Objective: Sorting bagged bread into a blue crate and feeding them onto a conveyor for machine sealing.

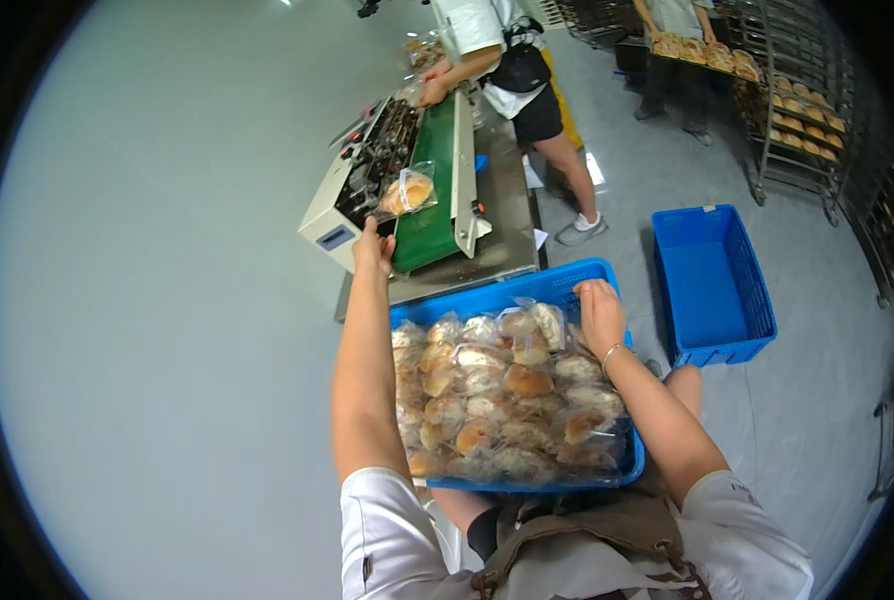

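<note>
My left hand [373, 249] reaches to the near end of a sealing machine [336, 232] with a green conveyor belt [436, 234]. Its fingers are near the lower edge of a bagged bread roll [407, 192] on the belt; whether they touch it I cannot tell. My right hand [601, 309] is over the far right corner of a blue plastic crate [507, 294], fingers curled; whether it grips anything is unclear. Many bagged bread rolls [529, 380] fill the crate in rows, right in front of my body.
An empty blue crate [709, 281] stands on the floor at right. A co-worker [484, 64] handles bags at the belt's far end. Another person [676, 30] holds a tray of loaves [706, 54] beside wheeled metal racks [803, 154]. A metal table [503, 195] supports the machine.
</note>
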Demonstrator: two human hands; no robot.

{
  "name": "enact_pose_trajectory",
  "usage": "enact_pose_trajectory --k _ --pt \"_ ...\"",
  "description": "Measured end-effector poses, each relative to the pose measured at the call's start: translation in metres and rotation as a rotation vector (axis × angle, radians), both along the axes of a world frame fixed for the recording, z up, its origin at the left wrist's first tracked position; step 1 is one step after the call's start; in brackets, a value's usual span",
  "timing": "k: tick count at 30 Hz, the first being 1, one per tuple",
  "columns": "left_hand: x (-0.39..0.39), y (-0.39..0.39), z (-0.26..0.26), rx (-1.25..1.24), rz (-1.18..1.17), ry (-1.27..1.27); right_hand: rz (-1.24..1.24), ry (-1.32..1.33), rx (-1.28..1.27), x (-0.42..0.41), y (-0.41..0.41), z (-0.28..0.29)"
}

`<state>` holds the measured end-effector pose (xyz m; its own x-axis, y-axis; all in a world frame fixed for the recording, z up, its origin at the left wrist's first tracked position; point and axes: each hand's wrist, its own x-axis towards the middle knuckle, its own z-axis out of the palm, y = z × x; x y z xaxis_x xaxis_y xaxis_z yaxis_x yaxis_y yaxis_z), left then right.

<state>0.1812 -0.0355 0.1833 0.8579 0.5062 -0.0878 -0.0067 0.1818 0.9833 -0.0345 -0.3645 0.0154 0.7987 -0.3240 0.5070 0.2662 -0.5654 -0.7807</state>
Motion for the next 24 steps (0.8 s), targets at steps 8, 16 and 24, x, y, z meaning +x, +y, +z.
enact_pose_trajectory --k 8,16,24 --pt "0.003 0.051 -0.013 -0.109 -0.142 -0.100 -0.003 -0.025 0.062 -0.001 0.007 0.008" --pt "-0.140 -0.038 0.007 0.154 -0.455 -0.202 -0.215 -0.073 0.620 0.009 -0.023 0.002" --pt "-0.187 -0.145 -0.047 0.084 -0.903 0.211 -0.202 -0.108 1.024 0.000 -0.037 -0.024"
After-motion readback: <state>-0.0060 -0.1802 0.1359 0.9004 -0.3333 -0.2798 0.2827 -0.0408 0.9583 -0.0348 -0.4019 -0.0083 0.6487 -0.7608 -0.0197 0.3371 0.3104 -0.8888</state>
